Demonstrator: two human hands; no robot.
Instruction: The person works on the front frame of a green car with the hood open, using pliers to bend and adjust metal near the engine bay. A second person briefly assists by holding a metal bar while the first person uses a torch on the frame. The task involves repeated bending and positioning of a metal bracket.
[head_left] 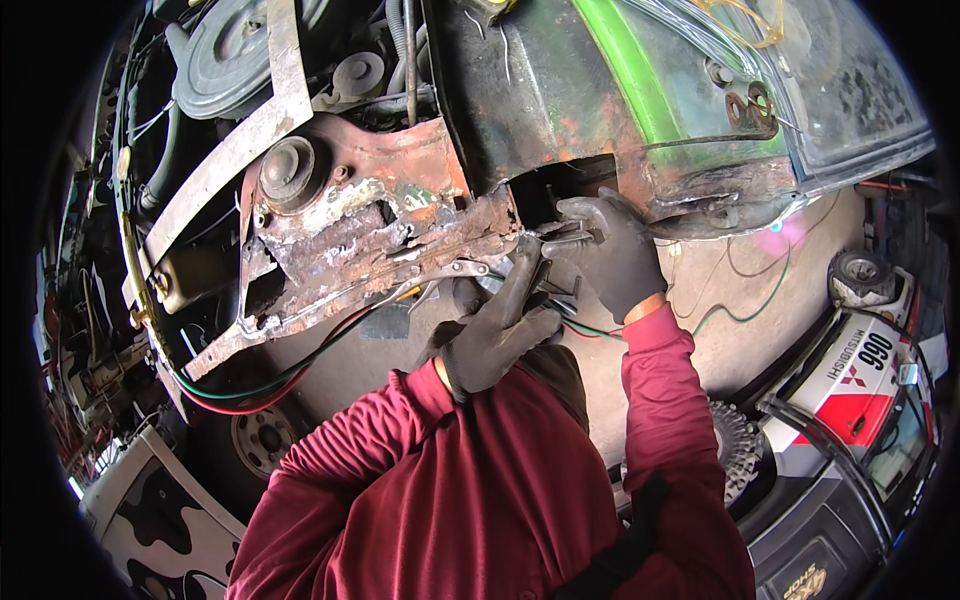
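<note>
My left hand (498,332), in a dark glove, reaches up to the rusted seam below a cut rectangular opening (540,188) in the car's body. Its fingers are bent round something I cannot make out, one stretched toward the seam. My right hand (615,258), also gloved, is at the opening's lower edge, fingers curled on a small dark metal piece (565,242), partly hidden. Locking pliers (466,269) sit on the seam just left of both hands. The rusty red panel (380,190) carries a round mount (288,168) and flaking paint.
An engine bay (230,60) with hoses and a metal strip fills the upper left; green-painted bodywork (630,80) the upper right. Green and red hoses (260,398) run under the panel over the concrete floor (720,280). Other vehicles (860,380) stand at right and lower left.
</note>
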